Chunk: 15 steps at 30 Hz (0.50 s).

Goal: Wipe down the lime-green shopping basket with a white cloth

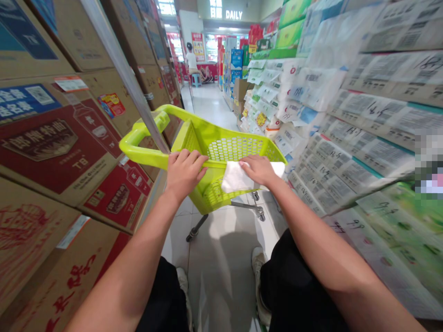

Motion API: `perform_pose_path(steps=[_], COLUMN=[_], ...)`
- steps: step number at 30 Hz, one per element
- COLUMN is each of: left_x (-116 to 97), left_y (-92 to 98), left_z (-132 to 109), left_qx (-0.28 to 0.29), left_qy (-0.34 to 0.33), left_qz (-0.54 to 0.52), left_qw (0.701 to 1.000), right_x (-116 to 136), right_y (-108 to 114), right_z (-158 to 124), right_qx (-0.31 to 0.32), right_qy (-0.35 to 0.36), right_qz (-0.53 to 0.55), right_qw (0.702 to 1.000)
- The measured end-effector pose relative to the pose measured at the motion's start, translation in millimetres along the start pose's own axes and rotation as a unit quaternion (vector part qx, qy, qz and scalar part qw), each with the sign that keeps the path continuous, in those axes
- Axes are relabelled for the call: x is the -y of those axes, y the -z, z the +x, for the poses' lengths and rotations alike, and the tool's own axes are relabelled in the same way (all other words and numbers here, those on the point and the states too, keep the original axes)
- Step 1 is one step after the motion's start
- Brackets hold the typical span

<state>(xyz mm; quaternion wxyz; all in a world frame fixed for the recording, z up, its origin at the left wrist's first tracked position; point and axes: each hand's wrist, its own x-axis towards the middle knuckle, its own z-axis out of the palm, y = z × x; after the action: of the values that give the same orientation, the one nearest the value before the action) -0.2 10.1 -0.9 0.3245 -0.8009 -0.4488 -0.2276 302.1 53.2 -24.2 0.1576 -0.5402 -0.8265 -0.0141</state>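
Note:
A lime-green plastic shopping cart on small wheels stands in front of me in a store aisle. My left hand is closed over the near rim of the cart, fingers curled on top. My right hand lies on the same rim, pressing a white cloth against it, fingers together and bent over the cloth. The cloth hangs down over the basket's near wall. The inside of the cart shows nothing in it. My black shorts and pale shoes show below.
Stacked cardboard cartons with red labels line the left. Packs of paper goods fill the shelves on the right. The tiled aisle runs ahead, where a person stands far off near a stool.

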Motion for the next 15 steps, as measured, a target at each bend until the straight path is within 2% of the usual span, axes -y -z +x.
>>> perform_pose_path(steps=[2, 3, 4, 6, 8, 10, 12, 14, 15], left_x=[-2.4, -2.9, -2.9, -1.8, -0.3, 0.6, -0.1, -2.2, -3.5], left_y=[0.5, 0.7, 0.8, 1.0, 1.1, 0.9, 0.4, -0.3, -0.6], left_z=[0.1, 0.1, 0.0, -0.1, -0.3, -0.5, -0.5, -0.3, 0.0], left_qx=[-0.008, -0.014, -0.018, -0.018, -0.010, -0.006, -0.002, 0.001, 0.001], left_qy=[-0.006, -0.009, -0.010, -0.011, -0.010, -0.006, 0.004, 0.012, 0.013], left_qz=[0.009, 0.012, 0.015, 0.017, 0.019, 0.013, -0.005, -0.023, -0.027], left_qw=[1.000, 1.000, 1.000, 1.000, 1.000, 1.000, 1.000, 1.000, 1.000], right_x=[36.3, 49.6, 57.7, 56.0, 34.5, 6.0, -13.7, -13.8, -5.5], right_y=[-7.6, -9.5, -9.9, -6.1, 1.8, 9.8, 14.3, 13.4, 11.0], right_z=[0.3, 0.6, 1.1, 3.1, 6.1, 9.2, 11.5, 12.7, 12.8], right_qx=[-0.041, -0.057, -0.061, -0.047, -0.003, 0.042, 0.061, 0.049, 0.036], right_qy=[0.090, 0.114, 0.135, 0.148, 0.104, -0.011, -0.133, -0.182, -0.169], right_qz=[0.044, 0.064, 0.081, 0.101, 0.090, 0.046, -0.005, -0.033, -0.033], right_qw=[0.994, 0.990, 0.986, 0.983, 0.990, 0.998, 0.989, 0.982, 0.984])
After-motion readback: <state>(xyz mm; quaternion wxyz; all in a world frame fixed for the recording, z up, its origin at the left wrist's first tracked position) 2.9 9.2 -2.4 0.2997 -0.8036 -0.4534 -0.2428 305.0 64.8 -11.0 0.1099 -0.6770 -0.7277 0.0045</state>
